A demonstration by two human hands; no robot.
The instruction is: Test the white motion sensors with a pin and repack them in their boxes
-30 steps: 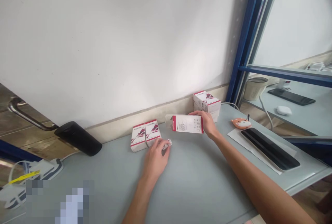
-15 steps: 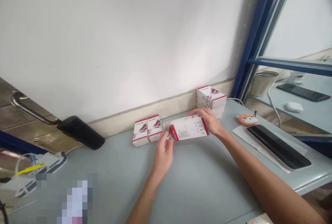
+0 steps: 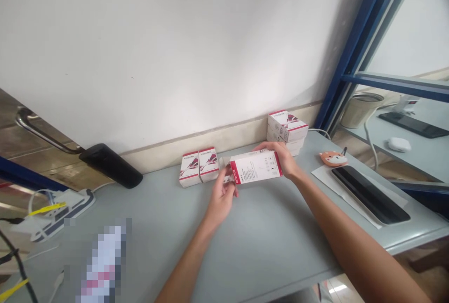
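My right hand [image 3: 282,158] grips the right end of a white and red box [image 3: 256,167], held lying sideways just above the grey table [image 3: 266,242]. My left hand [image 3: 222,195] is closed on a small white item [image 3: 228,179] at the box's open left end, where a flap sticks out. Two matching boxes [image 3: 199,167] lie side by side behind my left hand. A stack of the same boxes [image 3: 286,127] stands against the wall behind my right hand.
A dark keyboard [image 3: 370,194] on a white sheet and a small orange animal figure [image 3: 333,158] lie to the right. A black cylinder [image 3: 110,165] leans at the left wall, with a power strip [image 3: 56,209] beyond. A blue rack post [image 3: 354,55] rises at right.
My left hand picked the small white item off the table and brought it up to the box's left end. My right hand tilted the box and drew it slightly nearer.
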